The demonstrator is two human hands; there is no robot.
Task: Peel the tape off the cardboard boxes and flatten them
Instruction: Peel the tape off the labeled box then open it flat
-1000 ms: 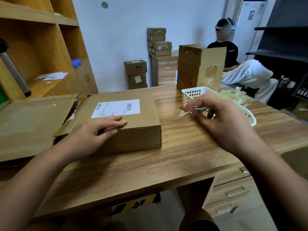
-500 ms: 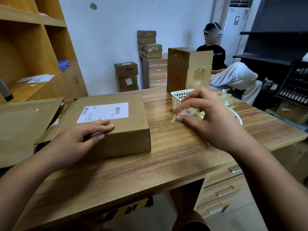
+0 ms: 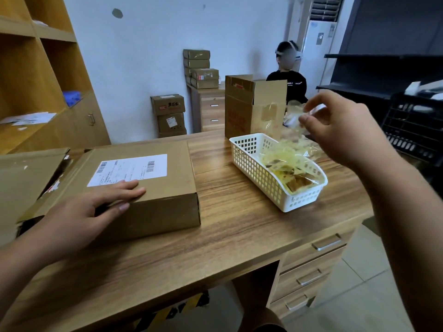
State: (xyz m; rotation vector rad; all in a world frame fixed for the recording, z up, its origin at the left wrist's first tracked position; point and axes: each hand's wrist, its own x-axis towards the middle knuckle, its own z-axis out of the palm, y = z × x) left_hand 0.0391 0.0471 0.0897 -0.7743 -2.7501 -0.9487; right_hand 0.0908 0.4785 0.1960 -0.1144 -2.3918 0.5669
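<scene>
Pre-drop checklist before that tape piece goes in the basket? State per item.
1. Tape piece pinched in the right hand: ok.
2. Right hand above the white basket: cannot tell. It looks to be over the far end, but depth is unclear.
3. Room in the basket: ok. The scraps are heaped at one end and the other end is free.
4. Left hand steadying the labelled box: ok. The fingers lie flat on its top.
5. Box free of tape: cannot tell. None shows on the top or front, and the other faces are hidden.
</scene>
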